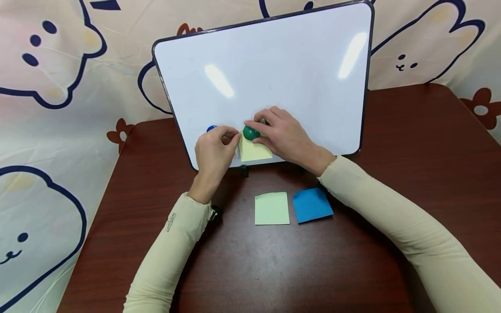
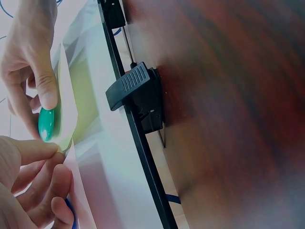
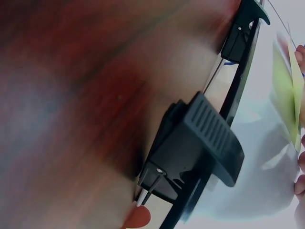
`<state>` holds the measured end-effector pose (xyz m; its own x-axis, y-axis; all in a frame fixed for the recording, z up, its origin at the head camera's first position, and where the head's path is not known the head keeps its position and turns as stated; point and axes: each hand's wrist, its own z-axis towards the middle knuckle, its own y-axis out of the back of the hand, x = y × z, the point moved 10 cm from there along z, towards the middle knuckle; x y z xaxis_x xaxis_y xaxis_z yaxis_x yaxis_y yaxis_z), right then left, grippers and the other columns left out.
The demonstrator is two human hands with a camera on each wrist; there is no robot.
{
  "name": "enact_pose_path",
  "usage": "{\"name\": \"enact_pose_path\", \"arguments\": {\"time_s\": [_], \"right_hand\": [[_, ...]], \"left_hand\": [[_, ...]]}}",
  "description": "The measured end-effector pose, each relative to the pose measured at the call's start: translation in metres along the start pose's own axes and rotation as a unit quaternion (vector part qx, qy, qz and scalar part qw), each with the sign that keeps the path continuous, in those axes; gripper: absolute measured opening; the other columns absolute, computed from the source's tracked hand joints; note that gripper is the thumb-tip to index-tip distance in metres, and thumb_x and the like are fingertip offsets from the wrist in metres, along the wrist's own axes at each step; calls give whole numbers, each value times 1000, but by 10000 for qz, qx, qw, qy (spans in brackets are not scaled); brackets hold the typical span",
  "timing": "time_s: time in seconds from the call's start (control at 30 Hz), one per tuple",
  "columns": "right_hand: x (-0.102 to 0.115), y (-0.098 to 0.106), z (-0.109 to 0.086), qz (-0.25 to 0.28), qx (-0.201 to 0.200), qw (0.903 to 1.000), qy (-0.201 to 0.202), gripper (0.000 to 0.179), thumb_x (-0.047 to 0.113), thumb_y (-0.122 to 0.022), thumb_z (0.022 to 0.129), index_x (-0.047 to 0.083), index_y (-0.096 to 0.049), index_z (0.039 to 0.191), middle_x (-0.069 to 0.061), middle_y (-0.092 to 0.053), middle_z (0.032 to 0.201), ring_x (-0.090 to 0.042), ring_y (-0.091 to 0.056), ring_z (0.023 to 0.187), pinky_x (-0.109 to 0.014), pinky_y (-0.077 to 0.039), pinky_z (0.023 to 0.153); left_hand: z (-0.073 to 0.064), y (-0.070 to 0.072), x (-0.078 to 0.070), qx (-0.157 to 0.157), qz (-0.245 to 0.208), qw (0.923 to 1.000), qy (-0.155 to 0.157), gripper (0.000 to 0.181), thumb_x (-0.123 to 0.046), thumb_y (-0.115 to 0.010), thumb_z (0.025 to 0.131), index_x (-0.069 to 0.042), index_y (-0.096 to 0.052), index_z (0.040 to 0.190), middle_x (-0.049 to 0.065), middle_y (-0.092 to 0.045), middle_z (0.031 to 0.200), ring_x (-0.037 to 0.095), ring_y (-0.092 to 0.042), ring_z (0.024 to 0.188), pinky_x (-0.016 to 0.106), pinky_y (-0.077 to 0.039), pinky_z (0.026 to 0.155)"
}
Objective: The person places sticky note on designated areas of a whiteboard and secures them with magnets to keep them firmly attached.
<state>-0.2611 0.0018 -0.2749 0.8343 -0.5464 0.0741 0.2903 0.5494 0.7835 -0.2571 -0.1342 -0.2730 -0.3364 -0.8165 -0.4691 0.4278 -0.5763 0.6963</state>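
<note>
A pale yellow sticky note [image 1: 254,152] lies against the lower part of the white magnetic board [image 1: 274,74]. With thumb and fingers, my right hand [image 1: 287,134] grips a round green magnet [image 1: 250,133] over the note's upper part. My left hand [image 1: 215,145] pinches the note's upper left corner between thumb and forefinger. In the left wrist view the note's lower edge stands out from the board. Beside it, a pink note [image 2: 82,191] shows below the left fingers. A blue magnet [image 1: 211,128] peeks out behind the left hand, which hides the rest of it.
On the dark wooden table [image 1: 258,269], a pale green sticky note [image 1: 272,208] and a blue sticky note [image 1: 313,205] lie side by side in front of the board. Black clip feet [image 2: 136,90] hold the board's lower edge. A cartoon-print cloth [image 1: 47,143] hangs behind.
</note>
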Motion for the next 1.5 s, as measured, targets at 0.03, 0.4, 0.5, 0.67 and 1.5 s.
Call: {"name": "enact_pose_path", "arguments": {"time_s": [0.03,0.4,0.5,0.67,1.5], "right_hand": [[0,0,0,-26,2,10000,8,39,27,-68,94,10,-66,130,-12,-61,117,-29,-54,106,-41,-48,89],[-1,4,-2,87,55,9999,3,39,23,-68,95,9,-65,131,-13,-61,116,-28,-55,106,-41,-48,93],[-2,8,-5,387,34,9992,-25,38,22,-69,94,8,-66,129,-13,-62,116,-29,-56,108,-41,-47,94],[-7,15,-13,932,36,9954,-205,38,22,-73,91,9,-68,127,-12,-62,114,-27,-54,108,-38,-47,89],[-7,57,-74,941,812,9920,-235,44,29,-77,88,19,-66,129,-5,-65,117,-19,-57,108,-36,-52,85]], "left_hand": [[0,0,0,-1,-8,10000,-10,13,-19,-73,91,-8,-78,93,9,-77,86,20,-72,74,37,-56,63],[-1,1,-3,-22,-72,10000,-50,12,-18,-73,91,-7,-78,93,9,-77,87,22,-72,75,37,-56,66],[-1,1,-4,-9,-51,10000,-39,12,-18,-73,91,-8,-78,93,9,-77,86,21,-72,75,37,-56,66],[-1,2,-5,12,11,10000,-15,13,-20,-73,91,-8,-78,93,8,-77,86,21,-72,75,37,-56,65],[-48,-7,-45,1012,306,9835,-1470,4,-13,-77,85,-10,-76,87,2,-73,80,13,-63,65,28,-51,58]]}}
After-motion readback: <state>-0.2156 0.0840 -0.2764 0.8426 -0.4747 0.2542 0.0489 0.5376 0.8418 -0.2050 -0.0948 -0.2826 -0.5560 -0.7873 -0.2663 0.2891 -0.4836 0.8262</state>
